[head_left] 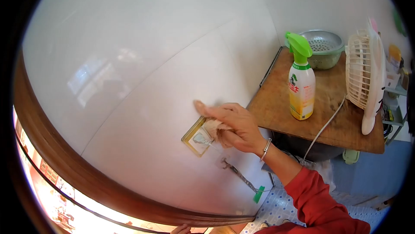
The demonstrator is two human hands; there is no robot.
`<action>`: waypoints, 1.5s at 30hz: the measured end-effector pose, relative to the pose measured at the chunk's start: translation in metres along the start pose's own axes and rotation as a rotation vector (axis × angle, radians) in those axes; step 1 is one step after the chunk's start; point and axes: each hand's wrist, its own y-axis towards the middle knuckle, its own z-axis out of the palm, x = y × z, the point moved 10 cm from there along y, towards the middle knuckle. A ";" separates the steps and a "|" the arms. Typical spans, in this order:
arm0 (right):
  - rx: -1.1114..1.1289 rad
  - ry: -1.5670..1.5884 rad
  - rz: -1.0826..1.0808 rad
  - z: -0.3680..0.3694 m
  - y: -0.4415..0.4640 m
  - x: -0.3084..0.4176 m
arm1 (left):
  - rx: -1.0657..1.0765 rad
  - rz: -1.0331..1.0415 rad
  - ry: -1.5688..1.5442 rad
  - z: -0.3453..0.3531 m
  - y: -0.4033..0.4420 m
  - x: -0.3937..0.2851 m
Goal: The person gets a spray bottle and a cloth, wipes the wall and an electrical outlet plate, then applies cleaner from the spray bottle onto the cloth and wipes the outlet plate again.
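Observation:
My right hand (240, 128), below a red sleeve and a bracelet, is closed on a crumpled pale cloth (215, 128). Its index finger points out to the left, slightly blurred. The cloth is at the upper right edge of a wall socket (199, 137) with a yellowish frame. A white plug (202, 139) sits in that socket, its cord running down to the right. At the bottom edge, near the brown wooden door frame (129, 206), only a little of my left hand (181, 229) shows; the rest is cut off.
A spray bottle (302, 91) with a green head stands on a wooden board (276, 104). Behind it is a metal colander (324, 41) in a bowl; a white fan (365, 74) stands at right. Below the socket, a strap (242, 177) hangs from the wall with a green end.

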 end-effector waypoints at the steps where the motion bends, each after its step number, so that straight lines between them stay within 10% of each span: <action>1: 0.065 -0.041 -0.036 0.010 0.001 0.000 | -0.008 -0.005 -0.003 -0.003 0.000 0.002; 19: 0.654 -0.430 -0.599 0.083 0.032 0.078 | -0.103 -0.098 -0.136 -0.015 -0.004 0.043; 45: 0.676 -0.459 -0.678 0.073 0.047 0.066 | -0.102 -0.057 -0.220 -0.017 0.001 0.052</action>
